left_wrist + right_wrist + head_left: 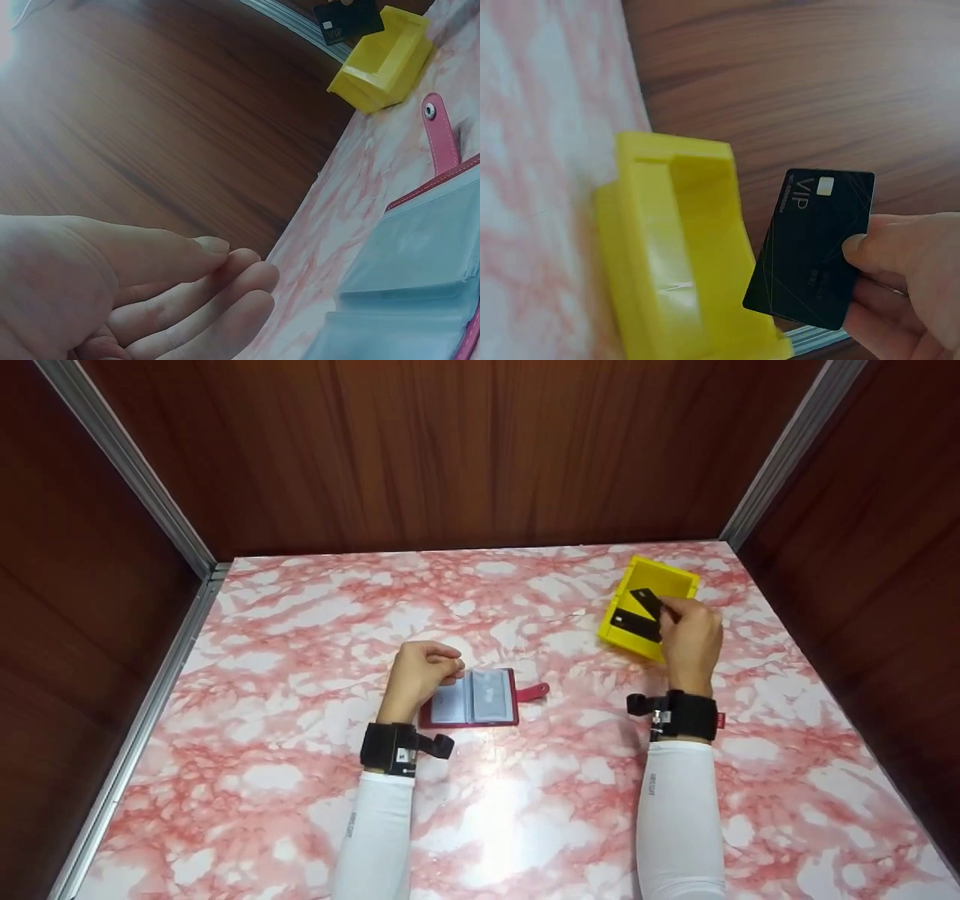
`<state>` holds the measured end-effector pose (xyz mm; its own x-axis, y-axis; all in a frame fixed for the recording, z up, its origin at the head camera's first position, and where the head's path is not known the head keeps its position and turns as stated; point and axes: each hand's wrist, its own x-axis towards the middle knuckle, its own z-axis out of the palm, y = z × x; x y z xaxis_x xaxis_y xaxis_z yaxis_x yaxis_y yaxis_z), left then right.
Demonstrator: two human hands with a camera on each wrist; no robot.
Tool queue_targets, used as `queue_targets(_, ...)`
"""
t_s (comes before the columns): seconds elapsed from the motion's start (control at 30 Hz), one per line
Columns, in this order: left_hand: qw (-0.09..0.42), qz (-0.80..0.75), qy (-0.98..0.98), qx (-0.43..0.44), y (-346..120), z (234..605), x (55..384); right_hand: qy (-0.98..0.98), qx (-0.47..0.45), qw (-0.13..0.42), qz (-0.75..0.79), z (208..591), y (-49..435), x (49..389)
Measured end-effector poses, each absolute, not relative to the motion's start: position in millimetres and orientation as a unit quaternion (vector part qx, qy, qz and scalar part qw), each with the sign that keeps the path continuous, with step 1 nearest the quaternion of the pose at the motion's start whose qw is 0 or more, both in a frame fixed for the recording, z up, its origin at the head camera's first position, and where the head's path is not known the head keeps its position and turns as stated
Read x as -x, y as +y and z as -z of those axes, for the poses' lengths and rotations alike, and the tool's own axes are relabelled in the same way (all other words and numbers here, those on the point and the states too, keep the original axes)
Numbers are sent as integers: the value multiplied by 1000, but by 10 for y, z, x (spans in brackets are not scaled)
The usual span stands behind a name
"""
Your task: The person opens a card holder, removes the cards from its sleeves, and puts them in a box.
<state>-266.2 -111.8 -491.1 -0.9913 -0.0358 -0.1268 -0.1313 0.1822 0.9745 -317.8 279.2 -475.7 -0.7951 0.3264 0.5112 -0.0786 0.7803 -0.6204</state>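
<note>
My right hand (692, 641) pinches a black VIP card (810, 247) between thumb and fingers, above the yellow bin (641, 247). Two black card shapes (636, 625) show over the bin in the head view; which one is held I cannot tell. My left hand (421, 679) hovers by the upper left of an open red card holder (514, 697), with nothing in its loosely bent fingers. The thumb lies close to the index fingertip. Clear plastic sleeves (412, 262) fill the holder, and its left side is partly hidden by the hand.
The card holder's snap strap (534, 692) sticks out to the right. Everything stands on a red-and-white marbled table (300, 810). Dark wood-grain panels (465, 450) with metal corner strips enclose the table at the back and both sides.
</note>
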Motion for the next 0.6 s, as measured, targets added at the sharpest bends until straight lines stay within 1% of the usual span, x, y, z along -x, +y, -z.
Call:
queue_targets(0.1,39,-633,771,51,-1115,4922,2663,-898,51,323,-294,4848,2815,3207)
queue_targets(0.23,41,-636,769,49,-1121,4933,2661,-909,28,320,-267,4914,2804,3231)
queue_targets(0.6,48,-637,768,47,-1119,4940,2668,-938,34,253,-235,4984,2762,3307)
